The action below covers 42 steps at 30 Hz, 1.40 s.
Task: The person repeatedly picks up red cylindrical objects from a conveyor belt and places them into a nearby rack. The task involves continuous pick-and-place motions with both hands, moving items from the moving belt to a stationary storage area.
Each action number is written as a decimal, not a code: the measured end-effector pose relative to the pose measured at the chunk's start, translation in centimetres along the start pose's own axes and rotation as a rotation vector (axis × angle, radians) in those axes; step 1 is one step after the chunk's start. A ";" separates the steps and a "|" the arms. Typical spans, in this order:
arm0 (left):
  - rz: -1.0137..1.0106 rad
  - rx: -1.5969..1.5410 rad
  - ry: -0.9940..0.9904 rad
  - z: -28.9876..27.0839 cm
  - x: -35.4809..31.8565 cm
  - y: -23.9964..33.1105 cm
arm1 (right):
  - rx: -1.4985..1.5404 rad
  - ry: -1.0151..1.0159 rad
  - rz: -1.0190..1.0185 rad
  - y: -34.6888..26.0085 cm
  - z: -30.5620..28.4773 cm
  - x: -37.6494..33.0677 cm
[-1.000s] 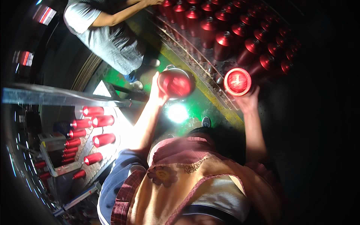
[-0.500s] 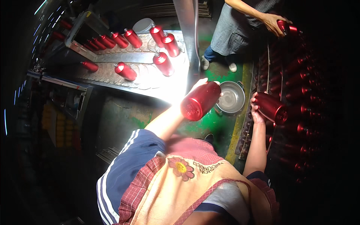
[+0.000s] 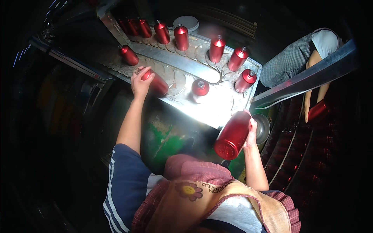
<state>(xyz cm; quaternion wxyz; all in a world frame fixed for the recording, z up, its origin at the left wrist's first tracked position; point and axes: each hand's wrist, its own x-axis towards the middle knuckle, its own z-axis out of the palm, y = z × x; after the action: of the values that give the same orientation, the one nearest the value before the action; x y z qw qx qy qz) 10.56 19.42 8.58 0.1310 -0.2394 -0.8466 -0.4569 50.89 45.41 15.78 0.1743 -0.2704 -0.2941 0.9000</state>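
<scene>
My left hand (image 3: 140, 80) is closed around the neck of a glossy red bottle (image 3: 159, 84) at the near edge of a conveyor (image 3: 182, 64). My right hand (image 3: 251, 132) grips a second red bottle (image 3: 233, 136), tilted with its base toward me, just off the conveyor's near right corner. Its neck end is hidden in glare and behind my fingers. Between my hands another red bottle (image 3: 200, 91) stands on the conveyor with its open neck up, its lower part washed out by bright light.
More red bottles (image 3: 181, 38) stand along the conveyor's far side and right end. A slanted metal post (image 3: 307, 79) crosses at right. Beyond it a co-worker (image 3: 287, 58) holds a red bottle (image 3: 318, 111) over dark racks (image 3: 289, 149). A metal basin (image 3: 262, 128) sits below; a white bucket (image 3: 186, 23) stands behind.
The view has swung left toward the conveyor. My left hand has gone from a bottle held in the air to one on the conveyor. My right hand has come leftward with a bottle.
</scene>
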 end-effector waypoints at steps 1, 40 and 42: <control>0.020 0.060 -0.007 1.8 1.4 -0.8 | -0.252 -0.090 -0.094 0.1 3.7 2.0; 1.167 -0.700 -1.228 37.1 -37.4 65.7 | -1.486 1.742 -0.567 -20.4 -37.3 -38.1; 1.194 -0.619 -1.178 39.6 -40.4 70.1 | -1.417 1.674 -0.586 -20.6 -38.8 -37.6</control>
<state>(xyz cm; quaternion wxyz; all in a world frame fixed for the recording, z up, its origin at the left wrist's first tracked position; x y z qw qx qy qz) 81.63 73.80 18.87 -0.1797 -0.8608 -0.3497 -0.3233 106.71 60.31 16.68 0.3280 -0.7455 -0.5801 -0.0079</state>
